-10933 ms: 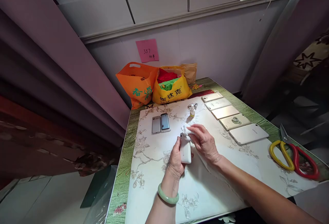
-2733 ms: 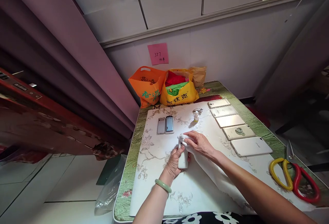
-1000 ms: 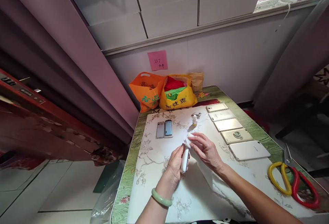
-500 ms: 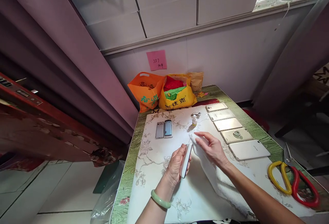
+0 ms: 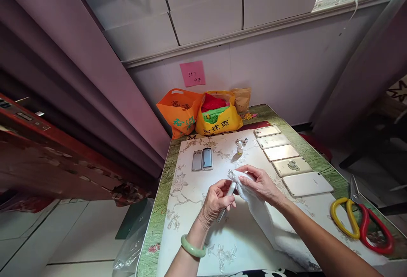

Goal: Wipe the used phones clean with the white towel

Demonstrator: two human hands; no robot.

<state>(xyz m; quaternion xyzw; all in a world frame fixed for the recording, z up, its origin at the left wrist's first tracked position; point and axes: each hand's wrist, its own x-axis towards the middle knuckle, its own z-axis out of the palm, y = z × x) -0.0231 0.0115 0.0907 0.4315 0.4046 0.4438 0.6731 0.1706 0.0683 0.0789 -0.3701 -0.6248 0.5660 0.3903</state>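
Note:
My left hand (image 5: 218, 200), with a pale green bangle on its wrist, is closed around a slim phone (image 5: 231, 189) turned edge-on, so its faces barely show. Gripped in my right hand (image 5: 259, 184) is a white cloth (image 5: 254, 203), its bunched end against the phone's upper end. The rest of the cloth hangs down over the table toward me. Beyond my hands stands a small bottle (image 5: 240, 148) with a white cap. Two small phones lie side by side at left, a silver one (image 5: 197, 160) and a dark-screened one (image 5: 207, 158).
A row of several phones lies at right, the nearest a white phone (image 5: 308, 184). Scissors (image 5: 359, 220) with yellow and red handles rest at the right edge. Along the back stand an orange bag (image 5: 179, 109) and a yellow bag (image 5: 219, 126) holding red and green stuff.
My left hand has turned the phone, and its fingers now sit differently around it. My right hand has moved slightly left and down, bringing the cloth's end onto the phone.

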